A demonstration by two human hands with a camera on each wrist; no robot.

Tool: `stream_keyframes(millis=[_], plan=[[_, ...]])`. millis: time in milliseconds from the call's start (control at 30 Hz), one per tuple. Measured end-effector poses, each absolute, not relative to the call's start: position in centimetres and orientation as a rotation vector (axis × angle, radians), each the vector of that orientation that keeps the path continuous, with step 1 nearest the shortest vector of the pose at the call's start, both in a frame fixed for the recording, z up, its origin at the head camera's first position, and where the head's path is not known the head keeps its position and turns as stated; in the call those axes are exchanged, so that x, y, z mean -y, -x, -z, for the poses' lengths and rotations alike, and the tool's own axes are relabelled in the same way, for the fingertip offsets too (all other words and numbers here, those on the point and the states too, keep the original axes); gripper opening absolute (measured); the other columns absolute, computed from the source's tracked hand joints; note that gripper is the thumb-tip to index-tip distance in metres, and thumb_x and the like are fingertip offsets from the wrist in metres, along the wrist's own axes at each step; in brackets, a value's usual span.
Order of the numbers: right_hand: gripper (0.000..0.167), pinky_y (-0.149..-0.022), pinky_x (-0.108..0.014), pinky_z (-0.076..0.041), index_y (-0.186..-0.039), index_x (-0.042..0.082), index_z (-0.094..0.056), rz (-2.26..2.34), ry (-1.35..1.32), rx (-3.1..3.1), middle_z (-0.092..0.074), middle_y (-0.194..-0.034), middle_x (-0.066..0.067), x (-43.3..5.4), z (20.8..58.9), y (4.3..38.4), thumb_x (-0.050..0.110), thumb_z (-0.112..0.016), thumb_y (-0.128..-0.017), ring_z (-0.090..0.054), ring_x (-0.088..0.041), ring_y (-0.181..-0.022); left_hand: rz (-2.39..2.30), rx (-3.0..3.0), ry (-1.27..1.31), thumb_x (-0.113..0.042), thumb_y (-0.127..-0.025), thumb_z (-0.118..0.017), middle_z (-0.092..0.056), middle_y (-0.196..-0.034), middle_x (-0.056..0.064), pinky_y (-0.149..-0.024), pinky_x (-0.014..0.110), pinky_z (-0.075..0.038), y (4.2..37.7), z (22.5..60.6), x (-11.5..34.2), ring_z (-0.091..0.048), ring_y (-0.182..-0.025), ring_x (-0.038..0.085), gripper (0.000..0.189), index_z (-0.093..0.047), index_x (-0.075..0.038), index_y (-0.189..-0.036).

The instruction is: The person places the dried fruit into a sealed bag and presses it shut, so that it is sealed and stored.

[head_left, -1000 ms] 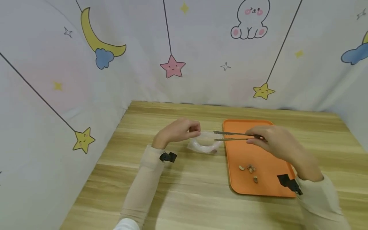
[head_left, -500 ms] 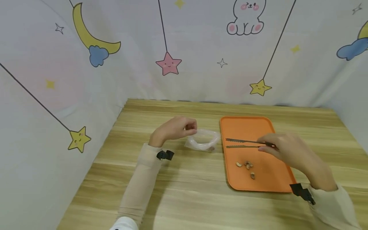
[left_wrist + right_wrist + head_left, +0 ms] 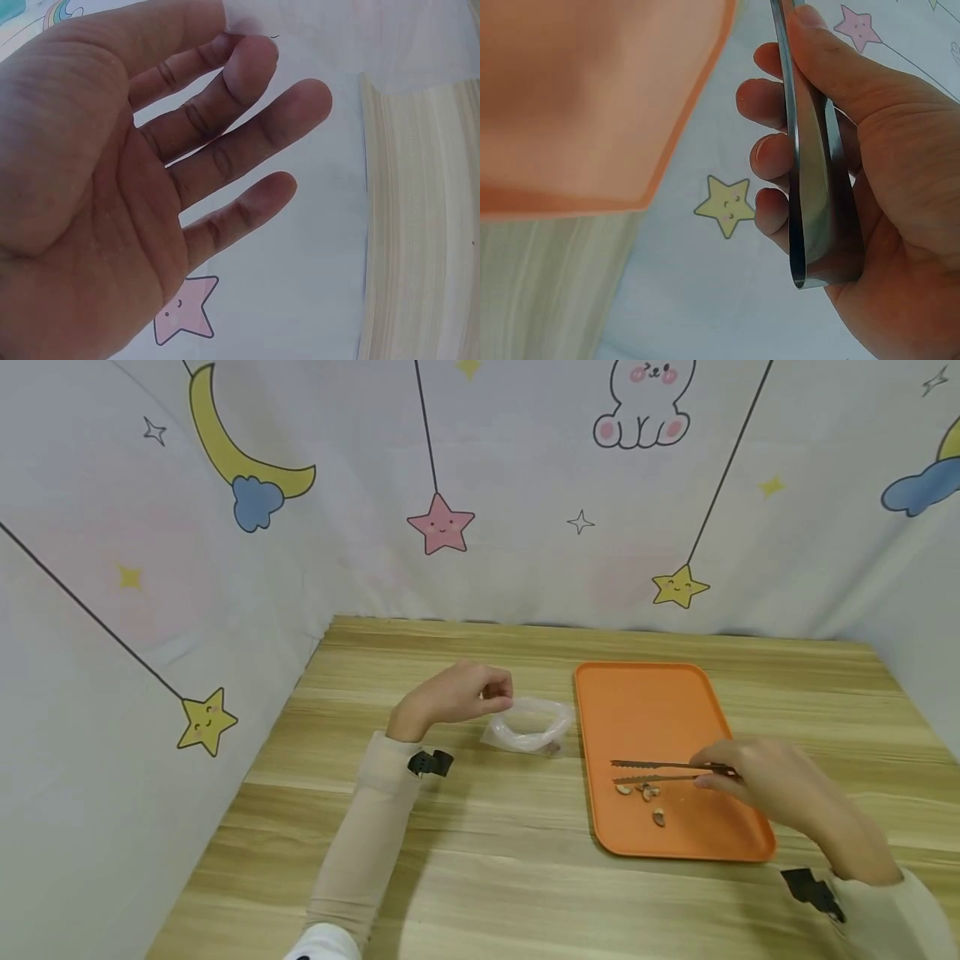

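My left hand (image 3: pixel 457 693) pinches the rim of a clear plastic bag (image 3: pixel 525 741) between thumb and forefinger. In the left wrist view its other fingers (image 3: pixel 255 142) are spread loosely. The bag's mouth gapes upward on the table, and a small brown thing (image 3: pixel 554 747) shows at its lower right. My right hand (image 3: pixel 780 785) grips metal tongs (image 3: pixel 817 187), fingers wrapped round the arms. In the head view the tongs' tips are apart, with nothing seen between them, just above several cashew-like nuts (image 3: pixel 648 792) on the orange tray (image 3: pixel 637 702). One nut (image 3: pixel 659 817) lies nearer me.
The tray's left edge stands close to the bag. A wood-grain table (image 3: pixel 480 860) lies under everything. Behind it and along the sides hangs a white curtain (image 3: pixel 525 577) printed with stars and moons.
My right hand has brought the tongs from above the bag rightward and toward me, over the nuts on the tray. The left hand keeps its hold on the bag.
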State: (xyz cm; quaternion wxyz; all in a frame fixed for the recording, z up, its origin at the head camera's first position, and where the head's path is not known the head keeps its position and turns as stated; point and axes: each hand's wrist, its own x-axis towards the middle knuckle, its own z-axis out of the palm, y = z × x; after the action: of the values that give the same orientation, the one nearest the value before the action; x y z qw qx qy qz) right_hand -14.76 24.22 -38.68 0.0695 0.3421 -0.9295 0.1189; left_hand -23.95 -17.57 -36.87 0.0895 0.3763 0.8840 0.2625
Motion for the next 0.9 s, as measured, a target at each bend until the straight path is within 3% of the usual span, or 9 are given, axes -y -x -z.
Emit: stream_keyframes(millis=[400,633,900], plan=[[0.024,-0.051,-0.022,-0.042,-0.108,0.012,-0.075,-0.489,-1.048,2.916,-0.063,-0.08,0.017,-25.0,40.0,14.2,0.017,-0.081,-0.085,-0.049,0.006,-0.063,-0.783,-2.614,-1.121,-0.02,-0.102,-0.06,-0.06,-0.078,-0.004,-0.067,0.027,-0.042,24.0,37.0,17.6,-0.048,-0.068,0.012,0.011,-0.066,-0.014,-0.094],[0.022,-0.053,-0.023,-0.046,-0.102,0.019,-0.076,-0.46,-1.096,2.787,-0.071,-0.088,0.014,-25.4,40.5,13.8,0.011,-0.082,-0.082,-0.058,0.006,-0.07,-0.79,-2.619,-1.136,-0.019,-0.102,-0.06,-0.06,-0.079,-0.004,-0.067,0.028,-0.042,24.0,36.8,17.6,-0.048,-0.068,0.011,0.011,-0.066,-0.014,-0.094],[0.022,-0.047,-0.021,-0.04,-0.099,0.021,-0.078,-0.368,-1.065,2.677,-0.073,-0.084,0.01,-25.0,39.7,14.2,0.011,-0.082,-0.079,-0.056,0.006,-0.062,-0.791,-2.613,-1.126,-0.02,-0.103,-0.06,-0.059,-0.079,-0.004,-0.068,0.028,-0.043,24.0,36.8,17.8,-0.049,-0.069,0.012,0.012,-0.066,-0.013,-0.095]])
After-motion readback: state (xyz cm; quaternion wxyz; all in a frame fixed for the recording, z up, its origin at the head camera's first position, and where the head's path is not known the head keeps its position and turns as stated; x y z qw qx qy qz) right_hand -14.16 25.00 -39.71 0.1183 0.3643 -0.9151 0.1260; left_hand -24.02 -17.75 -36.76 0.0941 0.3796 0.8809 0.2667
